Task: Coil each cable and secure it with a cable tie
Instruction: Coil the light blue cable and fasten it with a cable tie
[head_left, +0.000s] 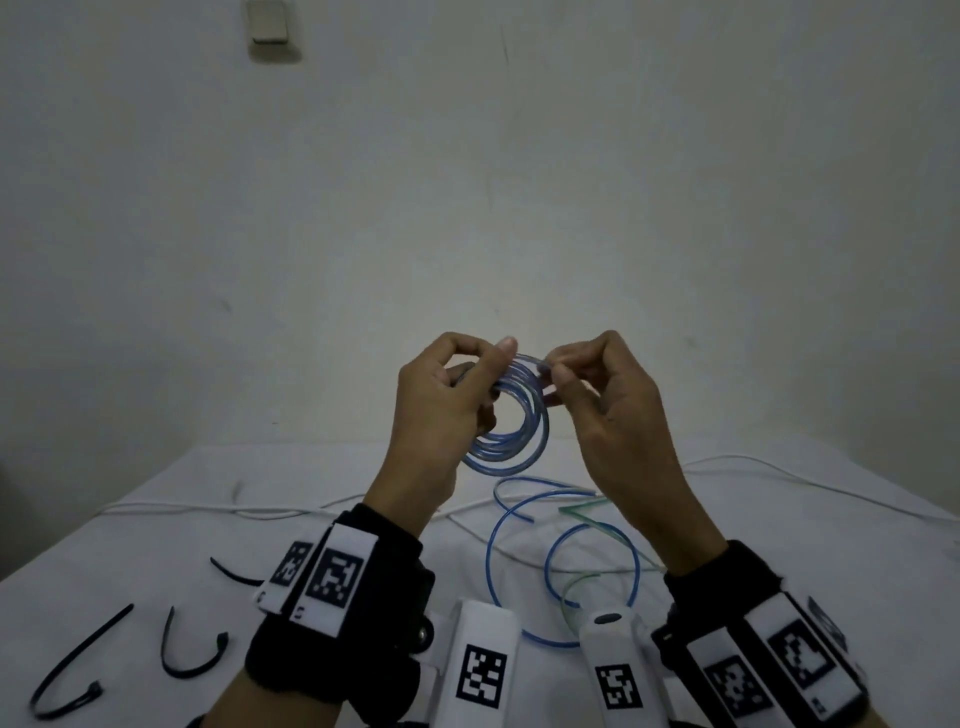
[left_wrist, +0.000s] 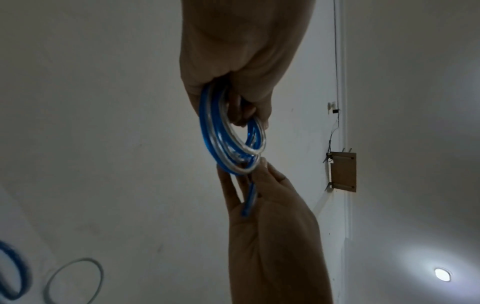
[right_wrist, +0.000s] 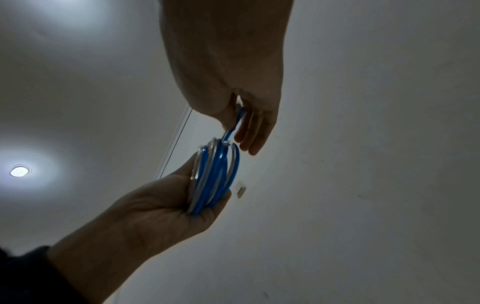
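Blue translucent plastic cable (head_left: 511, 415), wound into a small coil, held up above the white-covered table (head_left: 156, 519) between both hands. Left hand (head_left: 441, 400) curled round the coil's left side; right hand (head_left: 602, 395) pinching the cable near its loose end. Black plastic cable ties (head_left: 189, 652) lying well apart, lower left, so freeing a hand to fetch one could let the loops spring open.

From the left wrist: coil (left_wrist: 231, 133) gripped in curled fingers, short tail (left_wrist: 248, 202) sticking out, likely to slip.

From the right wrist: loops (right_wrist: 215, 174) splayed, not flush; loosening probable.
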